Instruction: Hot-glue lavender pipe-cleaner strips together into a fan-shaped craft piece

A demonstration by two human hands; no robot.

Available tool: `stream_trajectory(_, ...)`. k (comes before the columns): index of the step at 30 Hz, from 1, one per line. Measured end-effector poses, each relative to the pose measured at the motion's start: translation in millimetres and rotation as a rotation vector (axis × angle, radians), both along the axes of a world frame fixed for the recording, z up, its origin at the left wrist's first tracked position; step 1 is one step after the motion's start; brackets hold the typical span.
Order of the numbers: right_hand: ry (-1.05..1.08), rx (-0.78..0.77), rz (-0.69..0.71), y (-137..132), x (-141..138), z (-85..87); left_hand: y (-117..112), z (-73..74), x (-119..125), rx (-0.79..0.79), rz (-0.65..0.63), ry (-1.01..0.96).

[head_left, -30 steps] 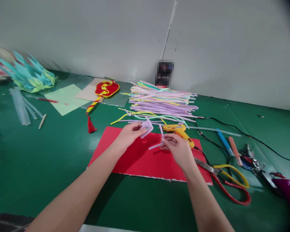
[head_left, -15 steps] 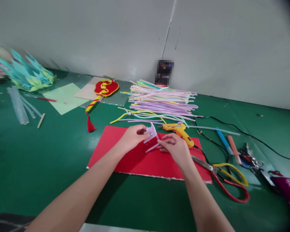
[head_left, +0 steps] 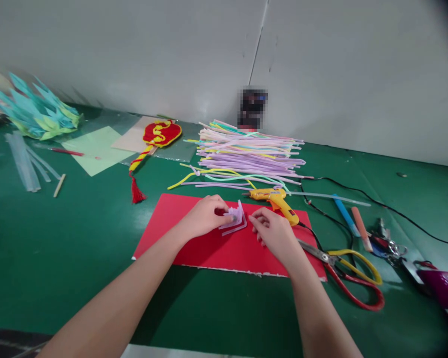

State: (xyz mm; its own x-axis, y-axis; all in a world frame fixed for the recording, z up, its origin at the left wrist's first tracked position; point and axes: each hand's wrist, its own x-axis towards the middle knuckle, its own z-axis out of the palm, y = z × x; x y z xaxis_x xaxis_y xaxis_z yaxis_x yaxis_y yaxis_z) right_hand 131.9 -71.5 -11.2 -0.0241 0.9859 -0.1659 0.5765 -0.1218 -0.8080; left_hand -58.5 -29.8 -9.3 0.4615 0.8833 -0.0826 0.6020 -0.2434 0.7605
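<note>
My left hand (head_left: 207, 216) is closed, with thumb and fingers pinching a lilac pipe cleaner (head_left: 239, 219) bent into nested angular folds. Its loose outer end makes a sharp corner on the right side. Just to the right, my right hand (head_left: 271, 226) is apart from the piece, fingers loosely curled and holding nothing I can see. Both hands are over a red board (head_left: 209, 253) with a ragged white front edge. A yellow hot glue gun (head_left: 278, 199) lies behind my right hand, partly over the board. Scissors (head_left: 326, 258) with yellow and red handles lie at its right end.
Behind the board is a pile of pastel pipe cleaners (head_left: 250, 154). A red fan-shaped ornament (head_left: 162, 134), paper sheets (head_left: 100, 149), glue sticks (head_left: 22, 164) and a turquoise leafy piece (head_left: 45, 114) are at left. A black cord (head_left: 377, 209), markers (head_left: 345, 216) and keys (head_left: 393, 251) lie right.
My right hand has let go of the pipe cleaner's free end and moved slightly right. My left hand has lowered and turned the folded piece, whose loose end now sits closer to the folds.
</note>
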Motion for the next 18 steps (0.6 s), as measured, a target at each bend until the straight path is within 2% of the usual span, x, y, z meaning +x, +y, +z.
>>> stream_trajectory(2,-0.119,0.165,0.076,3,5,0.9,1,-2.8,0,0.027,0.001,0.024)
stream_trajectory(4,-0.169,0.230,0.142,5,9,2.8,1,-4.8,1,0.055,0.010,0.047)
stream_trajectory(9,-0.130,0.234,0.248,4,13,3.0,1,-2.7,2,-0.020,0.054,0.002)
stream_trajectory(14,-0.124,0.253,0.248,0,12,-1.6,-2,1.7,2,-0.060,0.057,-0.004)
stream_trajectory(18,-0.114,0.263,0.263,0,10,-1.3,-1,-0.2,1,-0.090,0.044,-0.028)
